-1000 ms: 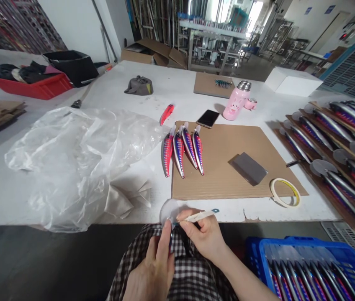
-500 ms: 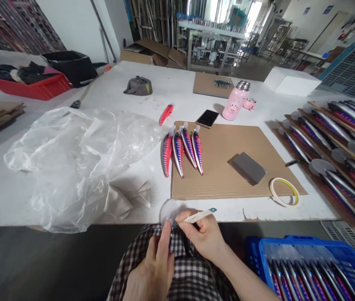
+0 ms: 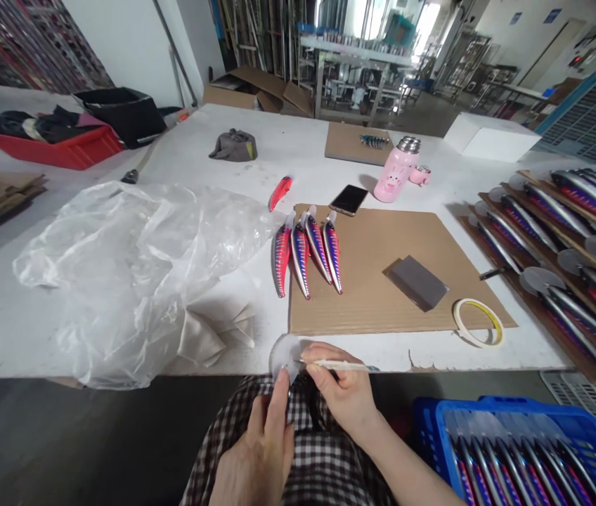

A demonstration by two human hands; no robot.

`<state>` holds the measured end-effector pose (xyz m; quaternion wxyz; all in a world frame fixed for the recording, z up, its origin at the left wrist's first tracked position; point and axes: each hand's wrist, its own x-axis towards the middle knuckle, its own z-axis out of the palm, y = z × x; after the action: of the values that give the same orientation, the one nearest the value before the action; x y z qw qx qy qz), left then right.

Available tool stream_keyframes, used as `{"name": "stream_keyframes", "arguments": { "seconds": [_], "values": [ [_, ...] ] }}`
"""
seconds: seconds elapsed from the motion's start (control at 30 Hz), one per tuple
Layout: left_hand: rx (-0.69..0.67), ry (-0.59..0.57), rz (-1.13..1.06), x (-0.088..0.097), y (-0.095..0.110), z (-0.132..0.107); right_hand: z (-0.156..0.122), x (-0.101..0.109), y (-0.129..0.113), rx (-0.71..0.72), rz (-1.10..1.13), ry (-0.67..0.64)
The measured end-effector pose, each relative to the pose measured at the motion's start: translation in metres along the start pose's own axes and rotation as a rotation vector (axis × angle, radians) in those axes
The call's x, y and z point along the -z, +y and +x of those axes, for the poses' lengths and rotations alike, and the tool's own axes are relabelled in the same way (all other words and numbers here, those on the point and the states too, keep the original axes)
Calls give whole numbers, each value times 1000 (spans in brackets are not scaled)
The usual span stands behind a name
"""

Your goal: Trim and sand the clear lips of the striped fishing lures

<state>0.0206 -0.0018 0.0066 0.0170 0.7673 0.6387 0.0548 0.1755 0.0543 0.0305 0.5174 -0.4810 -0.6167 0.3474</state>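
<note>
White table edge [image 3: 435,367] near lure lip [image 3: 284,351]

I see brown cardboard [image 3: 377,302]: at its left, striped red-and-purple lures [image 3: 317,249]; in front, a whitish tool [image 3: 344,365]; behind, a pink bottle [image 3: 393,174].

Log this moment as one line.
left hand: holding lure | right hand: holding thin tool, tip near lure's clear lip | cardboard: grey block on top
</note>
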Motion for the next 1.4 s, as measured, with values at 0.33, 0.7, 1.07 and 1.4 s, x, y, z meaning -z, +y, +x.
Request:
{"name": "stream_keyframes", "arguments": {
  "seconds": [0.33,0.7,1.07,1.4],
  "values": [
    [30,-42,-41,0,2,0,-15,14,0,195,-189,-44],
    [26,-25,-22,4,3,2,-14,5,-8,269,-320,-146],
    [18,-1,-35,4,3,2,-14,6,-6,264,-355,-162],
    [48,-39,-23,6,4,2,-15,6,-5,231,-354,-172]
  ]
}}
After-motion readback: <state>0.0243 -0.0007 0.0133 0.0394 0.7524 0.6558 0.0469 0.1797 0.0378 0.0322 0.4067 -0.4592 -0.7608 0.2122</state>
